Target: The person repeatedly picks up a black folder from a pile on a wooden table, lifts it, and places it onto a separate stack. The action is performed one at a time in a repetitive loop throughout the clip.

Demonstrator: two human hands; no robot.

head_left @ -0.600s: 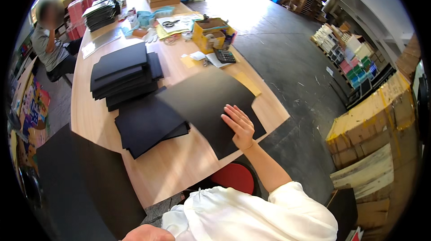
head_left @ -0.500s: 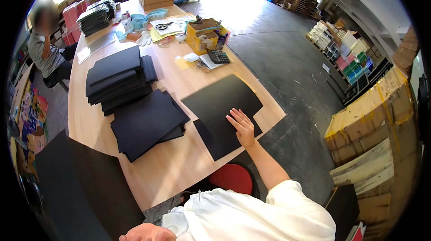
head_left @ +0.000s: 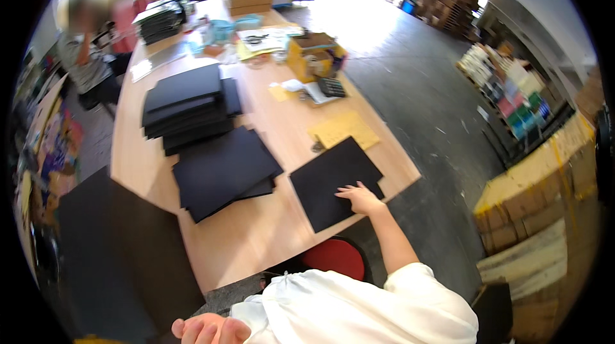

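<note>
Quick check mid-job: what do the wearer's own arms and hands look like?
Both the right hand and left hand are ungloved. The right sleeve is white, loose and short, leaving the forearm bare; the left sleeve can't be made out.

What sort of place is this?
Probably a workshop or warehouse: a pale wooden worktable holds stacked flat black sheets, a big taped brown cardboard box stands at right, and a wide grey floor stretches beyond.

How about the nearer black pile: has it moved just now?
No: against the left edge of the wooden table, the nearer black pile shows no clear shift.
</note>
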